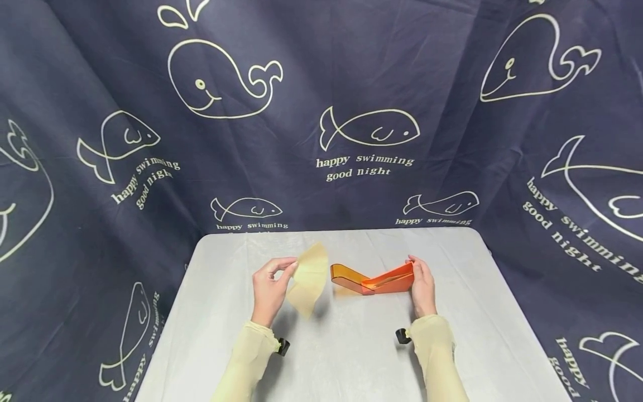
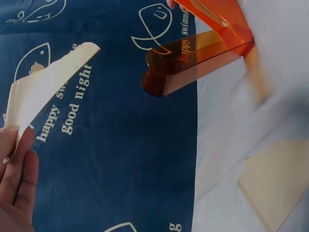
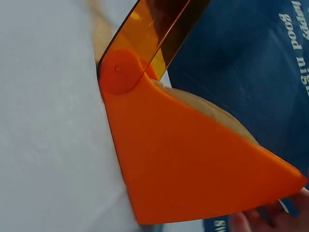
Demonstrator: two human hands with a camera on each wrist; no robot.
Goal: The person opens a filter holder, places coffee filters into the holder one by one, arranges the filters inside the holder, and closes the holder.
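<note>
My left hand [image 1: 271, 285] pinches a pale paper coffee filter [image 1: 312, 273] between thumb and fingers, above the table. In the left wrist view this filter [image 2: 50, 87] is turned nearly edge-on. My right hand [image 1: 423, 287] grips the right end of an orange coffee filter holder [image 1: 392, 286], its fingers partly hidden behind the case. The holder's see-through amber lid [image 1: 349, 276] is swung wide toward the left. Inside the orange case, the edge of more filter paper [image 3: 207, 106] shows in the right wrist view.
A beige paper shape [image 2: 275, 186] appears at lower right in the left wrist view. The white-covered table [image 1: 361, 352] is backed by a dark blue curtain [image 1: 366, 67] with whale and fish drawings. Black wrist devices [image 1: 283, 347] sit at both pale sleeves.
</note>
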